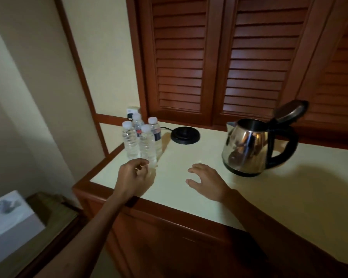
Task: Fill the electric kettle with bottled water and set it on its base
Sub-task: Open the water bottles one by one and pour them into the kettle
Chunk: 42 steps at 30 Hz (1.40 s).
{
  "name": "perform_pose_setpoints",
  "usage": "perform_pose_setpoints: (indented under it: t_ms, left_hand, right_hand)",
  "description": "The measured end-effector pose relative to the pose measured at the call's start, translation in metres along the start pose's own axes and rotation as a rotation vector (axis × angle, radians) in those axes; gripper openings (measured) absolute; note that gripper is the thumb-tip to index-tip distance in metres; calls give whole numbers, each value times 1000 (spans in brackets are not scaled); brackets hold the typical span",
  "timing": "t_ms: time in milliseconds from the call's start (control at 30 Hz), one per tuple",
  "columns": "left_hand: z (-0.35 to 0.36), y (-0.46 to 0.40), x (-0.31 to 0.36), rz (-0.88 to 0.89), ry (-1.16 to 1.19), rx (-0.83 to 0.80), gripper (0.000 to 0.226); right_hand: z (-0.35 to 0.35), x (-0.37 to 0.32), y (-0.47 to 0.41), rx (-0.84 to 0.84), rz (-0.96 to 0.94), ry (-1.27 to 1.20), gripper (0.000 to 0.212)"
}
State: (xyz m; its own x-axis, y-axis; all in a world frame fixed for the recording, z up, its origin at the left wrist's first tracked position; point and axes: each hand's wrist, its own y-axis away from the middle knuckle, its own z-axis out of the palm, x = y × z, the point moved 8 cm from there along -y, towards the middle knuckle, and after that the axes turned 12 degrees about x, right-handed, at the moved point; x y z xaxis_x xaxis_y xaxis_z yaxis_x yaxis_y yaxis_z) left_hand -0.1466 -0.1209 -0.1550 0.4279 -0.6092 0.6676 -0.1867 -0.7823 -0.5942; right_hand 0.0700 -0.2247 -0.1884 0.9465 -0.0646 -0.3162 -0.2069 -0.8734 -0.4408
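A steel electric kettle (247, 145) with a black handle stands on the cream counter (279, 197) at the right, its lid flipped up. Its round black base (185, 135) lies apart from it, further back and to the left, with a cord running behind the bottles. Several clear water bottles with white caps cluster at the back left; the nearest bottle (147, 146) stands in front. My left hand (136, 178) hovers just before the foot of that bottle, fingers loosely curled, holding nothing. My right hand (206, 182) rests over the counter with spread fingers, left of the kettle.
Dark louvred wooden doors (219, 57) rise behind the counter. A small white box (132, 112) stands behind the bottles against the wall. The counter's wooden edge (169, 209) runs along the front. A white box (10, 221) sits lower at the far left.
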Motion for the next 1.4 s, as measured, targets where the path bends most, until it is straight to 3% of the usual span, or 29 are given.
perform_pose_setpoints:
  t_ms: [167,333,467,733,867,1000,1133,1267,1400]
  left_hand:
    - [-26,-28,-56,-221,31,130,24]
    - [-6,-51,-73,-388,248,-18,55]
    - [10,-63,-77,-408,294,-120,65]
    - [5,-57,-86,-476,357,-23,57]
    - [-11,-42,-77,-415,347,-15,48]
    - [-20,-24,-70,-377,283,-36,56]
    - [-10,-5,-56,-364,383,-131,58]
    - [21,10,-26,-348,457,-287,56]
    - [62,18,6,-336,525,-379,50]
  right_hand:
    - [27,-8,-14,-34,30,18,52]
    - [27,0,-10,34,59,-82,47]
    - [20,-6,-9,80,34,-121,49]
    - [18,-8,-10,55,61,-103,49]
    - [20,-5,-10,41,94,-120,47]
    - [17,-5,-10,67,117,-164,44]
    - [3,-12,-13,121,145,-259,40]
    - [-35,-27,-19,294,173,-410,27]
    - [-80,-42,-31,401,123,-403,29]
